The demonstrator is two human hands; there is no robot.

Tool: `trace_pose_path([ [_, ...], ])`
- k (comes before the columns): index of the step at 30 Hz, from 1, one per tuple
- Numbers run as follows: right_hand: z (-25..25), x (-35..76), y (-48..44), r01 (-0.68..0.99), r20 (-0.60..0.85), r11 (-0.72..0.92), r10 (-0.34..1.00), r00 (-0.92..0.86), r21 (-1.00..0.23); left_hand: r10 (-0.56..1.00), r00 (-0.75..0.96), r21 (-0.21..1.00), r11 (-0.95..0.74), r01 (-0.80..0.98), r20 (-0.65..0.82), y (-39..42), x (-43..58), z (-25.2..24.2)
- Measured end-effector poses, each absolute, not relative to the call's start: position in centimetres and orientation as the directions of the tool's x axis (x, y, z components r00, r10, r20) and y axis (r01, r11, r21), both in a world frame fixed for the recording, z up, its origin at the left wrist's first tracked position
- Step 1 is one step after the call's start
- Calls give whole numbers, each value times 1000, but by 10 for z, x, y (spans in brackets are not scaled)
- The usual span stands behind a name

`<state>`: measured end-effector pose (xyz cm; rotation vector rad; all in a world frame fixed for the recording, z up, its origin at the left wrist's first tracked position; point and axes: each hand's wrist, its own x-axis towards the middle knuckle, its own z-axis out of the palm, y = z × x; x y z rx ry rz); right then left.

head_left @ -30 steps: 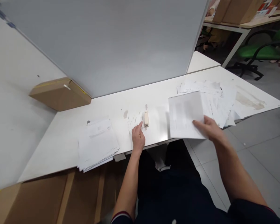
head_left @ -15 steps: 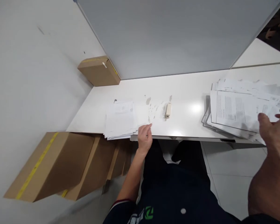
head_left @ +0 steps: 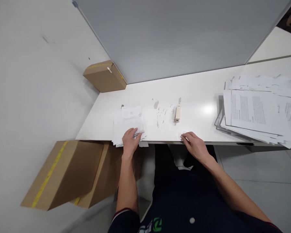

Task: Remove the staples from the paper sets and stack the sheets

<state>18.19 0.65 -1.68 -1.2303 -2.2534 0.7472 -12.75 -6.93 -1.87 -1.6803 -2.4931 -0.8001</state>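
A small stack of white papers (head_left: 122, 124) lies near the table's front edge at left, with some sheets jutting out. My left hand (head_left: 130, 142) is on its front right corner, fingers bent and thumb apart from them, with sheet edges between. Over the table's front edge, right of the middle, is my right hand (head_left: 195, 146); its fingers are loosely bent and I see nothing in them. A cream-coloured stapler-like block (head_left: 177, 113) rests on the table between and beyond the hands.
A larger, uneven pile of printed sheets (head_left: 254, 110) stands at the right of the white table (head_left: 147, 94). One cardboard box (head_left: 105, 77) is in the back left corner; more boxes (head_left: 70, 174) stand below left. A grey panel (head_left: 172, 35) rises behind the table.
My right hand has come left, away from the large pile of sheets, to the table's front edge. My left hand has moved left onto the small stack.
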Motion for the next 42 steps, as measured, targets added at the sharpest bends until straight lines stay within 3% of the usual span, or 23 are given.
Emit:
trace_pose_path([
  [6,-21,191,13,535,137,430,855,-501,-727,826,-511,498,349,794,238,-65,-131,-17],
  [17,-22,188,12,554,150,440,859,-490,-707,767,-623,794,281,539,152,-60,-139,-18],
  [25,-21,188,12,545,157,440,859,-487,-713,705,-699,866,270,420,119,-56,-137,-20],
  [29,-16,187,10,530,137,404,871,-472,-745,623,-749,868,221,444,225,-59,-125,-13],
  [32,-9,181,3,438,28,248,892,-451,-864,453,-772,786,214,580,447,-68,-97,-4],
  [35,-4,166,-5,219,-170,-61,835,-523,-974,495,-616,651,125,749,613,-79,-55,0],
  [38,-4,149,-10,36,-312,-376,710,-631,-926,595,-447,561,-8,828,668,-86,-19,-3],
  [42,-8,134,-7,-54,-422,-622,590,-688,-781,621,-436,599,-69,798,652,-86,1,-10],
])
